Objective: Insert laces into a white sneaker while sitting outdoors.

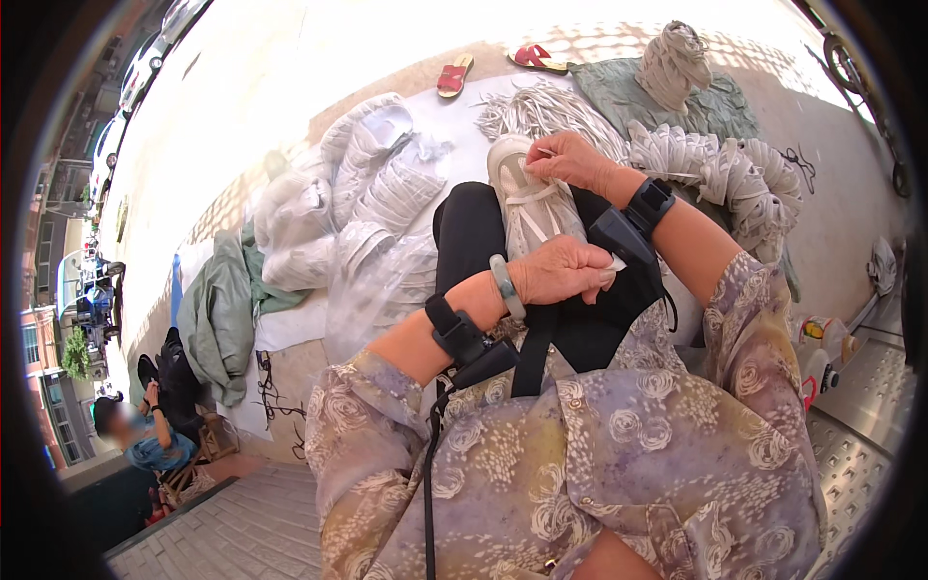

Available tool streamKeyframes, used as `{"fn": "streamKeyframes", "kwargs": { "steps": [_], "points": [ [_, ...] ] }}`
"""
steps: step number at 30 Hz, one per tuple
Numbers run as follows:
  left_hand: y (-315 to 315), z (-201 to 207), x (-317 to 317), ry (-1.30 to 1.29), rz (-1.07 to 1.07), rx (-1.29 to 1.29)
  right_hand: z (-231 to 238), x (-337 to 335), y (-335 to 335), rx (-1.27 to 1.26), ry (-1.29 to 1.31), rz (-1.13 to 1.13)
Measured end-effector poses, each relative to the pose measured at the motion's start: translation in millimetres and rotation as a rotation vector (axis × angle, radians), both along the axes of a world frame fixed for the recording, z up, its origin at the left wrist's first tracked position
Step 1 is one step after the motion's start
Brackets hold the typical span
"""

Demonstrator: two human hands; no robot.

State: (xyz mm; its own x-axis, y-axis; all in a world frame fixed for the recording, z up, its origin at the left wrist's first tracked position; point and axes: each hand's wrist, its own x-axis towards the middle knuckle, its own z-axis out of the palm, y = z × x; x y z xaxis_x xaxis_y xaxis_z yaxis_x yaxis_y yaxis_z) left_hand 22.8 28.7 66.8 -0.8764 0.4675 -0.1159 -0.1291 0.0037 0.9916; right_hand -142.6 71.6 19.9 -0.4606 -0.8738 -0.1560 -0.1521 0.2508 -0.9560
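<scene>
A flowered blouse [619, 464] in purple and yellow fills the lower part of the view, with a black strap [532, 358] running up over it. Both forearms reach forward from its sleeves, each with a black wrist device; the left wrist also wears a pale green bangle [505, 287].

A beige shoe [527, 208] lies sole-down along the person's lap on black trousers [474, 237], its toe pointing away. The left hand [561, 271] is closed over the heel end of the shoe, fingers curled together and gripping it. The right hand [572, 159] rests at the toe end, thumb and forefinger pinched on a thin pale lace [543, 152] at the front of the shoe, the other fingers folded close.

Ahead of the knees, a heap of white shoes in clear plastic bags [358, 203] lies on a white sheet. Bundles of white laces [715, 164] lie to the right on a green cloth [710, 106]. Two red sandals [493, 68] sit well apart from the work, on the sunlit pavement. At the far left, another person in a blue top [145, 440] sits low, near a grey-green cloth [217, 319].
</scene>
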Motion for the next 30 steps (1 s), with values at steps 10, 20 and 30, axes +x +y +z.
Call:
{"fn": "streamKeyframes", "kwargs": {
  "steps": [10, 20, 30],
  "points": [
    [2.0, -27.0, -2.9, -0.011, 0.12, -0.087, -1.6, -5.6, -28.9, 0.31, 0.316, 0.185],
    [-2.0, -12.0, -5.5, 0.041, 0.114, -0.142, -17.8, -11.0, -31.2, 0.285, 0.2, 0.18],
    [10.4, 10.2, 7.7, 0.278, 0.041, -0.15, -12.7, -6.3, -22.8, 0.284, 0.255, 0.168]
  ]
}}
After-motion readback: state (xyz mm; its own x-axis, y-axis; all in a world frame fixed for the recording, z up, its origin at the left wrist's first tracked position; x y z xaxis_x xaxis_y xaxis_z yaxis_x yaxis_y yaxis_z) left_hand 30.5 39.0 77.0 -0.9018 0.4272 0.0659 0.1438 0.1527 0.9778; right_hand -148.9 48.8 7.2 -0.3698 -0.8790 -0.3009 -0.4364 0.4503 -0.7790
